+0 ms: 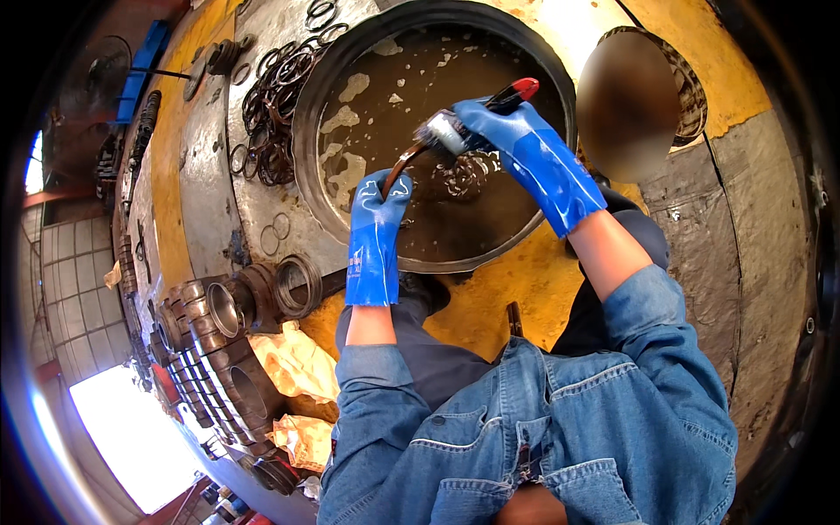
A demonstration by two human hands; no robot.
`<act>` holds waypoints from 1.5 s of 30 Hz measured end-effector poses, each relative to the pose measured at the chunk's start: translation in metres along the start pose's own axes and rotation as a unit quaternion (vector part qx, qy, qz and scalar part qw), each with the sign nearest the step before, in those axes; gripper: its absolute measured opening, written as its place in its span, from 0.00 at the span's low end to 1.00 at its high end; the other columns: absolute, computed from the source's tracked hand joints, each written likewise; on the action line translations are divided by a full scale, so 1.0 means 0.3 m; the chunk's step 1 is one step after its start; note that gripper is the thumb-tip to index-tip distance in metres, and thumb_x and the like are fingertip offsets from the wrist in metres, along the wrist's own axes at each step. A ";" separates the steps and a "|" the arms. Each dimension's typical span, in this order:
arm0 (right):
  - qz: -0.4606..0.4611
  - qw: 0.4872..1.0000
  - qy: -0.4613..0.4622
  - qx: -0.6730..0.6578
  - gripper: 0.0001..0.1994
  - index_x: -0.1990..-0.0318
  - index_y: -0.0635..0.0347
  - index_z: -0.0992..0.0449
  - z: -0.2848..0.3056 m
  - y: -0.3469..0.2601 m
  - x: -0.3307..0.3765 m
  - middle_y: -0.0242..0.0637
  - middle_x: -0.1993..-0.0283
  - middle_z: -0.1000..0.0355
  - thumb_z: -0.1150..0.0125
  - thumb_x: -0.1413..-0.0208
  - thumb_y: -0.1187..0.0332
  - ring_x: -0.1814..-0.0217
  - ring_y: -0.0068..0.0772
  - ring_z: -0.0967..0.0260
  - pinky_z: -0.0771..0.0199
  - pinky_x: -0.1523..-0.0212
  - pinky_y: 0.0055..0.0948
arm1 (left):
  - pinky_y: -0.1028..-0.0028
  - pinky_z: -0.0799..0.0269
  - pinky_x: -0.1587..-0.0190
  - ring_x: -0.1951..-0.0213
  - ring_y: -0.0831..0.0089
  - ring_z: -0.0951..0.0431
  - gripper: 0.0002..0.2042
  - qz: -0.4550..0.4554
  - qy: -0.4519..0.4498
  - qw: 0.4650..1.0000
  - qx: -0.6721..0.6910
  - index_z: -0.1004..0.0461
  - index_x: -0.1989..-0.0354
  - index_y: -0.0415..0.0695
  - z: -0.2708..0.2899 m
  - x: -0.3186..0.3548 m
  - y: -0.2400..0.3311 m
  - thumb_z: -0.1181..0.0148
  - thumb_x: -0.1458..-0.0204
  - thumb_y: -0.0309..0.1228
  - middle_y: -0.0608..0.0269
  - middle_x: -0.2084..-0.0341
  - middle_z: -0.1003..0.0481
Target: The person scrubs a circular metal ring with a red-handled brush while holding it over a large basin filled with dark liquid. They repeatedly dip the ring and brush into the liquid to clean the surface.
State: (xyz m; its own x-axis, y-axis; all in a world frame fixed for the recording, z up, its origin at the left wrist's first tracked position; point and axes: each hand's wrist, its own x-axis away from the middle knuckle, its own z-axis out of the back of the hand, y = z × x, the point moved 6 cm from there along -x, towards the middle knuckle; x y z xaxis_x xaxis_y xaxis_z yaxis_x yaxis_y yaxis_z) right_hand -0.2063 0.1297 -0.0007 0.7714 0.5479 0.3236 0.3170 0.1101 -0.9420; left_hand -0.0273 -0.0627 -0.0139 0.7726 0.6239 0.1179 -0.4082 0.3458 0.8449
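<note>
Both of my hands wear long blue rubber gloves over a large round metal basin [308,114] full of murky brown liquid with pale foam. My left hand [382,198] grips a thin dark metal ring [404,160] by its lower edge, holding it above the liquid. My right hand [494,122] is closed around a red-handled paintbrush [518,89], whose grey bristles [431,133] press against the top of the ring. More rings lie submerged in the liquid [459,175] just under the brush.
A pile of dark metal rings [278,101] lies on the metal surface left of the basin. Several heavy cylindrical sleeves [219,311] and stacked ring parts sit at lower left beside crumpled yellowish cloth [296,359]. A round opening [691,87] is at upper right.
</note>
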 end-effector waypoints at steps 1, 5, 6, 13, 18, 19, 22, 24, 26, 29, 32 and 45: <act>-0.001 0.999 -0.027 0.026 0.19 0.68 0.59 0.16 -0.011 -0.006 -0.007 0.31 0.71 0.22 0.36 0.40 0.51 0.68 0.22 0.28 0.29 0.63 0.27 | 0.71 0.23 0.59 0.65 0.75 0.21 0.19 -0.013 -0.003 1.000 0.013 0.19 0.49 0.36 -0.017 0.002 0.020 0.29 0.42 0.37 0.62 0.67 0.19; 0.013 0.988 -0.090 0.128 0.20 0.56 0.63 0.13 -0.144 -0.060 0.088 0.35 0.61 0.17 0.31 0.40 0.53 0.58 0.25 0.22 0.22 0.52 0.28 | 0.69 0.22 0.61 0.67 0.74 0.20 0.16 -0.191 -0.024 0.979 -0.072 0.18 0.53 0.36 -0.003 -0.024 -0.005 0.28 0.46 0.32 0.61 0.69 0.18; -0.003 0.984 -0.108 0.140 0.21 0.58 0.64 0.13 -0.146 -0.091 0.097 0.36 0.63 0.17 0.31 0.41 0.51 0.59 0.26 0.21 0.22 0.54 0.29 | 0.71 0.23 0.63 0.69 0.76 0.20 0.14 -0.213 -0.010 0.971 -0.110 0.17 0.53 0.36 0.011 -0.017 -0.018 0.31 0.48 0.25 0.60 0.70 0.18; -0.115 0.992 0.047 -0.004 0.17 0.53 0.68 0.16 0.126 0.112 -0.047 0.41 0.60 0.17 0.29 0.41 0.60 0.61 0.27 0.20 0.22 0.59 0.27 | 0.75 0.24 0.63 0.68 0.79 0.21 0.11 -0.171 -0.082 0.980 0.062 0.15 0.53 0.35 0.019 -0.019 0.057 0.35 0.43 0.20 0.67 0.70 0.18; -0.037 0.999 0.027 -0.007 0.24 0.58 0.66 0.14 0.159 0.164 0.006 0.41 0.62 0.17 0.37 0.39 0.49 0.60 0.30 0.23 0.27 0.55 0.30 | 0.75 0.21 0.55 0.61 0.75 0.16 0.10 -0.059 -0.046 0.990 0.117 0.16 0.51 0.38 0.028 0.003 0.055 0.34 0.39 0.23 0.61 0.62 0.15; -0.025 0.999 0.024 0.003 0.24 0.58 0.67 0.15 0.159 0.147 0.024 0.42 0.62 0.17 0.38 0.39 0.49 0.59 0.30 0.23 0.28 0.54 0.31 | 0.74 0.21 0.55 0.60 0.73 0.16 0.10 -0.047 -0.018 0.980 0.191 0.16 0.51 0.38 0.030 -0.008 0.032 0.33 0.39 0.23 0.59 0.61 0.14; -0.076 0.994 0.070 0.026 0.23 0.60 0.68 0.15 0.128 0.177 0.043 0.44 0.64 0.18 0.37 0.42 0.52 0.60 0.32 0.24 0.27 0.55 0.33 | 0.72 0.20 0.58 0.57 0.65 0.13 0.11 -0.001 0.041 0.944 0.326 0.19 0.50 0.36 0.020 -0.036 -0.052 0.32 0.39 0.24 0.54 0.57 0.14; -0.088 0.991 0.084 0.054 0.22 0.61 0.68 0.16 0.131 0.222 0.017 0.45 0.65 0.18 0.37 0.43 0.52 0.61 0.35 0.23 0.26 0.55 0.35 | 0.73 0.21 0.60 0.58 0.64 0.13 0.12 0.088 0.013 0.929 0.359 0.20 0.48 0.37 -0.035 -0.050 -0.077 0.31 0.39 0.25 0.53 0.57 0.14; -0.084 0.989 0.074 0.099 0.23 0.62 0.69 0.16 0.101 0.228 0.000 0.45 0.66 0.18 0.36 0.45 0.52 0.62 0.37 0.22 0.25 0.56 0.36 | 0.70 0.20 0.60 0.57 0.58 0.13 0.13 0.136 -0.015 0.909 0.394 0.23 0.44 0.36 -0.064 -0.062 -0.143 0.38 0.34 0.26 0.48 0.53 0.15; -0.074 0.978 0.094 0.173 0.22 0.64 0.68 0.16 0.063 0.199 -0.034 0.44 0.69 0.19 0.36 0.46 0.52 0.65 0.36 0.22 0.23 0.57 0.37 | 0.69 0.18 0.58 0.52 0.56 0.14 0.19 0.186 -0.070 0.876 0.439 0.27 0.38 0.37 -0.093 -0.070 -0.225 0.38 0.33 0.34 0.47 0.47 0.18; 0.030 0.995 -0.069 0.059 0.17 0.58 0.62 0.15 -0.040 0.144 -0.115 0.43 0.65 0.17 0.34 0.41 0.56 0.64 0.34 0.20 0.20 0.57 0.35 | 0.65 0.18 0.55 0.47 0.56 0.16 0.24 0.186 -0.092 0.868 0.451 0.29 0.34 0.38 -0.114 -0.106 -0.226 0.43 0.30 0.43 0.48 0.43 0.20; 0.459 0.776 -0.130 0.413 0.20 0.46 0.51 0.19 -0.307 -0.090 0.153 0.38 0.50 0.17 0.29 0.48 0.66 0.59 0.50 0.17 0.15 0.60 0.44 | 0.53 0.26 0.35 0.42 0.51 0.22 0.30 0.221 -0.136 0.789 0.557 0.28 0.32 0.43 -0.116 -0.137 -0.207 0.46 0.32 0.53 0.48 0.39 0.24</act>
State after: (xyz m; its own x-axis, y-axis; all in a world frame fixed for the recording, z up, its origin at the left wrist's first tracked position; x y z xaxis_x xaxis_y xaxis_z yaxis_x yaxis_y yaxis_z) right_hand -0.1287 0.0754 0.0477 0.2911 0.8466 -0.4456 -0.8451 0.0093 -0.5345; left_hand -0.0506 -0.0854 -0.0894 0.8126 0.2854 0.5081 -0.1021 -0.7886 0.6063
